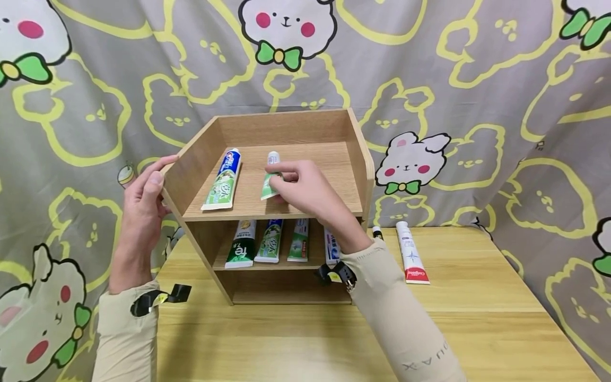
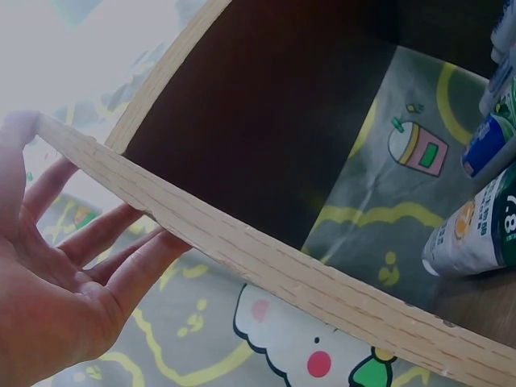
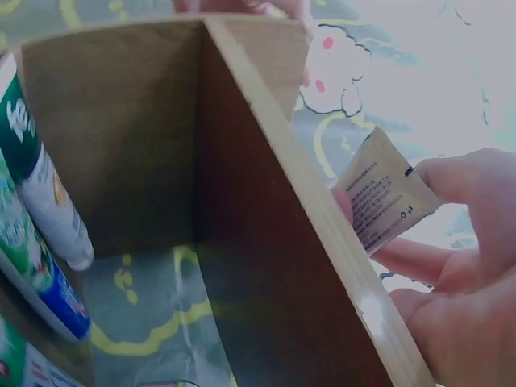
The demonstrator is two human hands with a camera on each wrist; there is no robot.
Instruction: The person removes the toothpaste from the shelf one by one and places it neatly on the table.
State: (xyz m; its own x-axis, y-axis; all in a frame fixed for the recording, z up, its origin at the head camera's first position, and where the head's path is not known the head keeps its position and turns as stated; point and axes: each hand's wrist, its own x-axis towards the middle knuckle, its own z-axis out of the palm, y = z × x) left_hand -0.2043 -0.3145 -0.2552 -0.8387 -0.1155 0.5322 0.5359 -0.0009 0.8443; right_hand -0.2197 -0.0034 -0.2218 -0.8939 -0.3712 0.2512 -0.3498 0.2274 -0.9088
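While the right hand (image 1: 305, 188) pinches the crimped end of a green tube (image 1: 270, 178) between thumb and fingertips on the top board of the rack (image 1: 355, 159), the left hand (image 1: 143, 199) braces the rack's left wall, fingers straight against the outside and thumb over the edge. That tube lies just right of a blue-green tube (image 1: 223, 180), the two apart. A loose pinch on the flat crimp could probably let the tube skew toward its neighbour or slide off the open front edge. If the left hand eased off, a push might shift the rack and disturb the lower tubes (image 1: 269, 241).
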